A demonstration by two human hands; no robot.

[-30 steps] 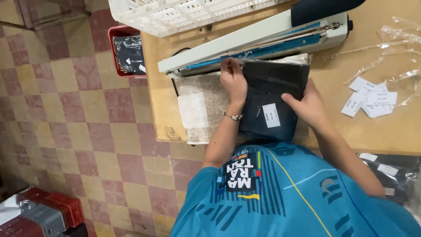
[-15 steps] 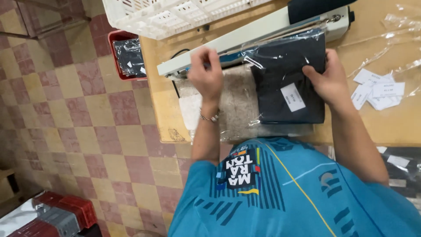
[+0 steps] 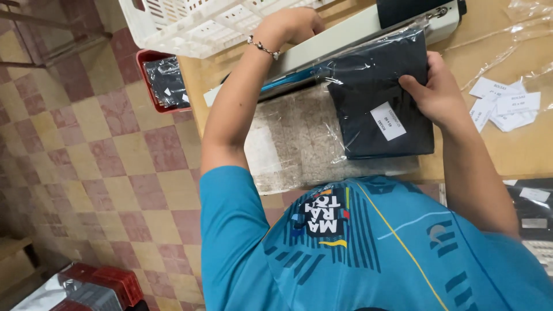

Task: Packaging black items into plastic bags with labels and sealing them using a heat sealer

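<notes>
From my remote seat, I saw the left hand [image 3: 291,24] pressing down the sealer arm [image 3: 345,40] while the right hand [image 3: 438,95] gripped the bagged dark garment [image 3: 374,92], holding its open end under the bar on the bench [image 3: 518,150].

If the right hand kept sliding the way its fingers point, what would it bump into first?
The right hand already touches the dark bagged cloth; its fingers point along it, probably toward the left arm, though depth is unclear.

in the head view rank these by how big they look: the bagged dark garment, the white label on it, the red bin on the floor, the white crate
1. white crate, though cut off by the frame edge
2. bagged dark garment
3. red bin, partly hidden and farther from the camera, so unsure
4. white label
</notes>
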